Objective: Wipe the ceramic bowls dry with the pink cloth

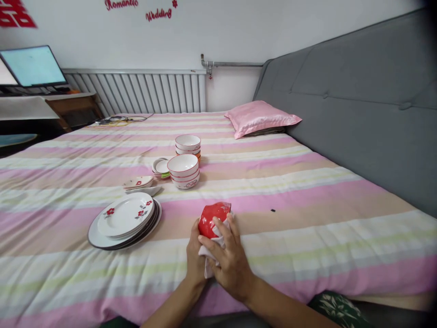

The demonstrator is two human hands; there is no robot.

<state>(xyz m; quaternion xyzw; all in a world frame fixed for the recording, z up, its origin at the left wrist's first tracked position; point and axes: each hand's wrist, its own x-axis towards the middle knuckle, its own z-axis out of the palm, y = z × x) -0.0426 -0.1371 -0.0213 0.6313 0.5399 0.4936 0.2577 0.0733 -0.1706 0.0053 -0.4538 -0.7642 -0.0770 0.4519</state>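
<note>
Low in the middle of the head view, a red bowl (212, 217) is tilted on its side between my hands. My left hand (194, 255) grips it from the left and below, its fingers partly hidden behind the bowl. A white cloth (209, 255) is bunched under my right hand (232, 259), which presses it against the bowl's outside with bent fingers. Beyond the bowl stand two stacks of white bowls with red rims, the nearer stack (184, 172) and the farther stack (188, 143). To the left lies a pile of plates (124, 218) with red flowers on the top one.
Small square dishes (138, 182) and small round dishes (160, 166) sit between plates and bowls. A tiny black object (273, 210) lies on the striped bedspread (307, 228). A pink pillow (261, 117) rests by the grey headboard (358, 91). Cables (126, 119) lie near the radiator (143, 91).
</note>
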